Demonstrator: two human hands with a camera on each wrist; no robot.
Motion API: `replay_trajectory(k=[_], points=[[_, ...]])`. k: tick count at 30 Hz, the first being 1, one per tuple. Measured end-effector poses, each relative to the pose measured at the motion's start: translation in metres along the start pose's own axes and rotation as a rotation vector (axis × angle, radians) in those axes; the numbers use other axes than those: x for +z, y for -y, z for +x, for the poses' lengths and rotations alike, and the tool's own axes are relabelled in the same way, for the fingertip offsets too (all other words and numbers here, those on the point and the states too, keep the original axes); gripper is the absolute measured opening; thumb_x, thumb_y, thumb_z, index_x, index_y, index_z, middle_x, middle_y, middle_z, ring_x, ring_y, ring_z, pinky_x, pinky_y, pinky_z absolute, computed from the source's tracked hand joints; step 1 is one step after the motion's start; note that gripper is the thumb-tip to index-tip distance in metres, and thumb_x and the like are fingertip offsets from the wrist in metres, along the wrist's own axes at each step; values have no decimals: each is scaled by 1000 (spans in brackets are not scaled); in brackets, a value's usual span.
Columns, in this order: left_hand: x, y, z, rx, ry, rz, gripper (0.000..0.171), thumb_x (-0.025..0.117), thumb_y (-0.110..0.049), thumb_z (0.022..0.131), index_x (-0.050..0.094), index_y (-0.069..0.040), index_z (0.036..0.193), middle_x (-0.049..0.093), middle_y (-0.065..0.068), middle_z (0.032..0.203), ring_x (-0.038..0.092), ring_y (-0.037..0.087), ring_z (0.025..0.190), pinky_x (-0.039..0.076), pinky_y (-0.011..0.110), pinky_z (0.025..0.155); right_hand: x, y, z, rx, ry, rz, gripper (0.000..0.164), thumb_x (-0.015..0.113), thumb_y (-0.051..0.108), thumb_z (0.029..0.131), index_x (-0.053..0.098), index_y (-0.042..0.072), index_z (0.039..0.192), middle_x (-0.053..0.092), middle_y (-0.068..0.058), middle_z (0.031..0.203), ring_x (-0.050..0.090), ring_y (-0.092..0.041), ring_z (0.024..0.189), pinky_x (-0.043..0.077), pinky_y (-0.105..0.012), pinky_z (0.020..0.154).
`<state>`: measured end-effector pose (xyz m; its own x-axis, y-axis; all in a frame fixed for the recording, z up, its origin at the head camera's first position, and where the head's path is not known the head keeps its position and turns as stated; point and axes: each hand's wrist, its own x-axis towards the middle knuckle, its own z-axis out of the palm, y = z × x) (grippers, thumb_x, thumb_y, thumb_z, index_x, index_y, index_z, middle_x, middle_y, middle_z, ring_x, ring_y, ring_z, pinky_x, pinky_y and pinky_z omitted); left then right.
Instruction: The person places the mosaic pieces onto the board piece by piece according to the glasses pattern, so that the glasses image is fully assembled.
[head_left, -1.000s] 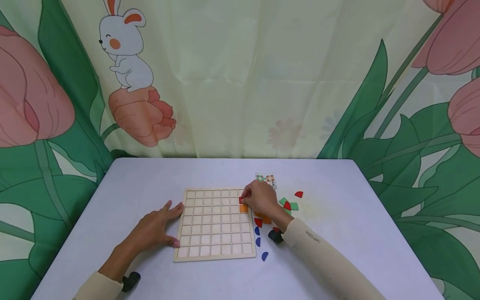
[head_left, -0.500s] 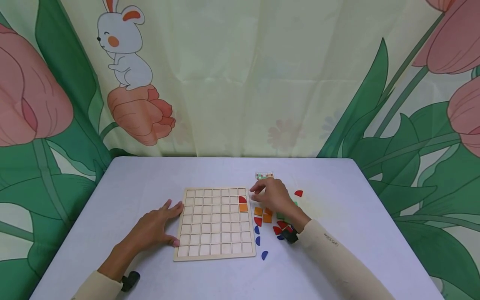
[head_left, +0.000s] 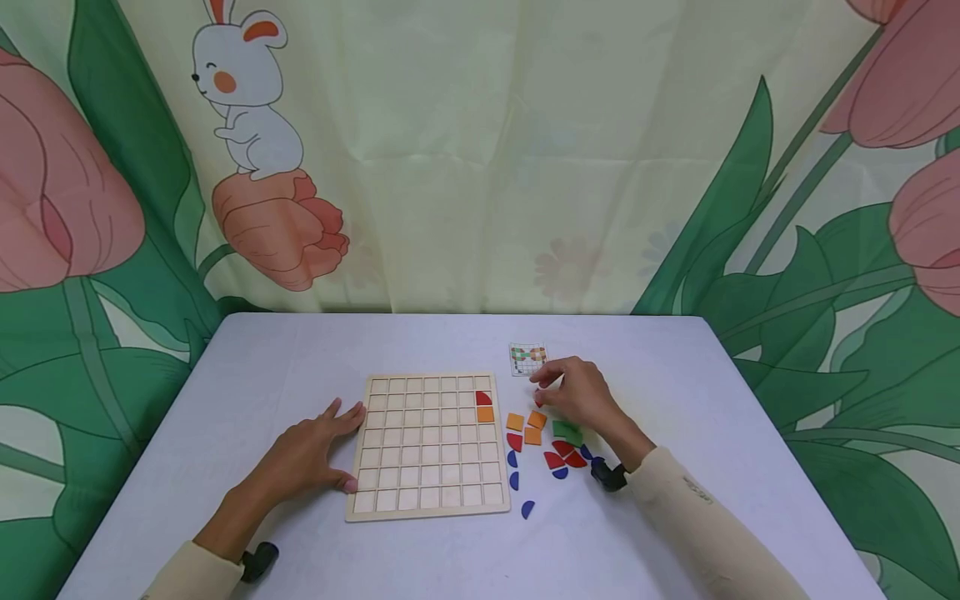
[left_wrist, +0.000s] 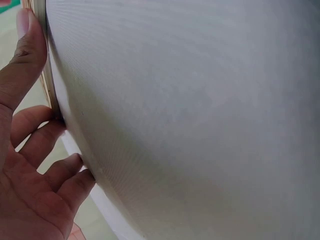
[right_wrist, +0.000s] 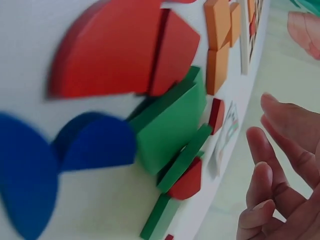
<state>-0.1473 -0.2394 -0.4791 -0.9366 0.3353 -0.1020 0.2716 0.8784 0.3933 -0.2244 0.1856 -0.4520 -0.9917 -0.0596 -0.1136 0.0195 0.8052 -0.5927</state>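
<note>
A wooden grid board (head_left: 431,517) lies on the table, with a red quarter-circle piece (head_left: 483,398) and an orange square piece (head_left: 485,414) set in cells near its right edge. My left hand (head_left: 303,457) rests against the board's left side, thumb and fingers spread. In the left wrist view its fingertips touch the board's edge (left_wrist: 49,82). My right hand (head_left: 585,392) hovers right of the board over loose pieces, fingers loosely bent and nothing visible between them. Beneath its fingertips a small red piece (head_left: 537,400) partly shows. Green pieces (right_wrist: 172,125) lie partly stacked nearby.
A small printed pattern card (head_left: 527,358) lies behind the pieces. Loose orange squares (head_left: 532,436), red quarter-circles (head_left: 553,460) and blue half-circles (head_left: 528,509) are scattered along the board's right side. A patterned curtain (head_left: 450,167) hangs behind the white table (head_left: 285,358).
My right hand has let go of the red quarter-circle in the board's cell and moved right, off the board, uncovering the card and loose pieces. The left hand stays in place.
</note>
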Motion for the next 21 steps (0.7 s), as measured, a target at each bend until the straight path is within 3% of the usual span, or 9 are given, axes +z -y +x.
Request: replay_trajectory(k=[10, 15, 21], points=[[-3, -3, 0, -24, 19, -5, 124, 99, -53, 55, 47, -14, 161, 39, 29, 166, 53, 63, 136, 49, 71, 102, 1, -15, -6, -6, 49, -20, 21, 89, 17, 88, 84, 21, 108, 75, 1, 95, 61, -19, 85, 51, -29, 71], [-3, -3, 0, -19, 20, -2, 124, 99, -52, 55, 47, -14, 161, 39, 29, 166, 53, 63, 136, 49, 71, 102, 4, -17, -10, -47, 113, -2, 19, 89, 15, 87, 84, 22, 104, 70, 3, 86, 61, -18, 87, 52, -30, 75], [-2, -3, 0, -17, 16, 7, 124, 99, -53, 55, 47, -14, 161, 40, 28, 166, 53, 62, 137, 49, 70, 103, 7, -18, -13, -97, 164, -21, 22, 88, 8, 87, 85, 21, 106, 69, 4, 86, 60, -16, 89, 53, -26, 73]])
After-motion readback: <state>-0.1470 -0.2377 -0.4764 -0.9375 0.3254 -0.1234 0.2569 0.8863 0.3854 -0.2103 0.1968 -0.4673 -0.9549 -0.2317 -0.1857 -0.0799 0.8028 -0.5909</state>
